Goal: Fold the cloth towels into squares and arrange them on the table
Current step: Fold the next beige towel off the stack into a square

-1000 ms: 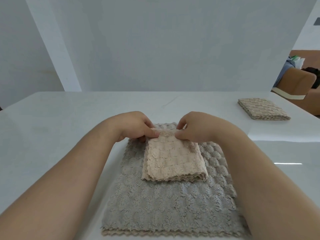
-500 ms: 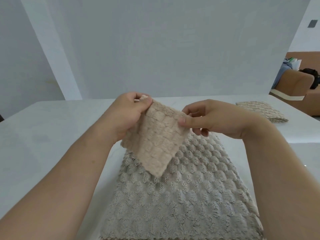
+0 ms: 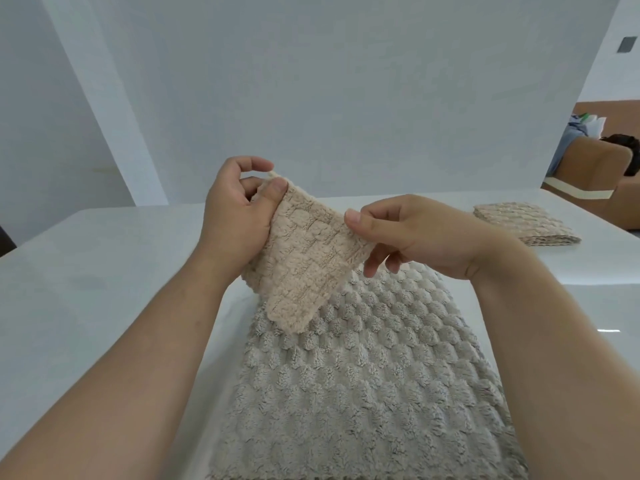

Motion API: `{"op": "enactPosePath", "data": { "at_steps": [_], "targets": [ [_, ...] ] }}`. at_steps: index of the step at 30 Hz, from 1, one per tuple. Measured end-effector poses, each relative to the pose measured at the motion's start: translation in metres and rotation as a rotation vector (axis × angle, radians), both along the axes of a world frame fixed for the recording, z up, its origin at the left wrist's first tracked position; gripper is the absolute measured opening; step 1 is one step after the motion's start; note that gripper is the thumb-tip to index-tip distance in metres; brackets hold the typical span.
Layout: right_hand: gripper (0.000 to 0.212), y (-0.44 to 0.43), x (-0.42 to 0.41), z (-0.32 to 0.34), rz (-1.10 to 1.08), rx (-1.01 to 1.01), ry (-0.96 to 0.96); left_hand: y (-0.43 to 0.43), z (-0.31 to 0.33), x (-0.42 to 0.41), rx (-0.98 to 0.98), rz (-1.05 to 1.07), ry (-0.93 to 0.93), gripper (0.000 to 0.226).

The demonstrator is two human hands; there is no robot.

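While I watched from the head view, the left grip (image 3: 235,216) was pinching the upper corner of the beige towel (image 3: 304,258), its thumb pressed flat on the cloth against the curled fingers behind. The right grip (image 3: 415,237) held the same towel at its right edge, thumb on top and fingers curled beneath. Between the two, I saw the beige towel lifted clear of the worktop (image 3: 104,271) and tilted, its lower corner hanging down over the grey towel (image 3: 363,375). Whether that corner touched the grey pile I could not tell. The beige piece looked folded into a small, thick pad with a square waffle pattern. Below it the grey towel lay spread flat on the white worktop, running from under the grips towards me, its bubbled surface up. On the far right of the worktop sat another folded towel (image 3: 523,225), tan, lying flat and well apart from the rest. Behind the worktop stood a plain white panel (image 3: 311,98), and past its right edge I could make out a brown armchair (image 3: 595,164) with some things piled on it.
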State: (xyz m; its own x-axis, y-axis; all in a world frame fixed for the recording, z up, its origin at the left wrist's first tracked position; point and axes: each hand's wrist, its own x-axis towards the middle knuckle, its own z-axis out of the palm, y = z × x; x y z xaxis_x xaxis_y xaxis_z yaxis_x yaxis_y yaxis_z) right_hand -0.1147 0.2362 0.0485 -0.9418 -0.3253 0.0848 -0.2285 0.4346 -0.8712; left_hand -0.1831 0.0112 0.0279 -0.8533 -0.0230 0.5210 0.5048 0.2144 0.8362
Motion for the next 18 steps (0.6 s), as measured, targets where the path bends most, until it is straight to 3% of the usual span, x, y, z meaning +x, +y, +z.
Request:
{"op": "enactPosePath", "data": {
  "at_steps": [5,9,11,15,18],
  "targets": [
    [0.036,0.003,-0.004,0.0,-0.13,-0.057,0.0,0.002,0.003,-0.002,-0.024,0.006,-0.046,0.027],
    [0.037,0.009,-0.011,-0.003,-0.28,-0.059,0.102,0.0,0.008,-0.002,0.115,-0.283,-0.447,0.06],
    [0.032,0.012,-0.013,-0.004,-0.326,-0.076,0.143,-0.001,0.007,0.0,0.117,-0.344,-0.57,0.061],
    [0.025,0.01,-0.016,-0.007,-0.375,-0.079,0.199,0.007,0.001,-0.001,0.111,-0.28,-0.534,0.029],
    [0.024,0.008,-0.019,-0.009,-0.391,-0.076,0.206,0.018,-0.003,0.001,-0.013,-0.097,-0.351,0.023]
  ]
}}
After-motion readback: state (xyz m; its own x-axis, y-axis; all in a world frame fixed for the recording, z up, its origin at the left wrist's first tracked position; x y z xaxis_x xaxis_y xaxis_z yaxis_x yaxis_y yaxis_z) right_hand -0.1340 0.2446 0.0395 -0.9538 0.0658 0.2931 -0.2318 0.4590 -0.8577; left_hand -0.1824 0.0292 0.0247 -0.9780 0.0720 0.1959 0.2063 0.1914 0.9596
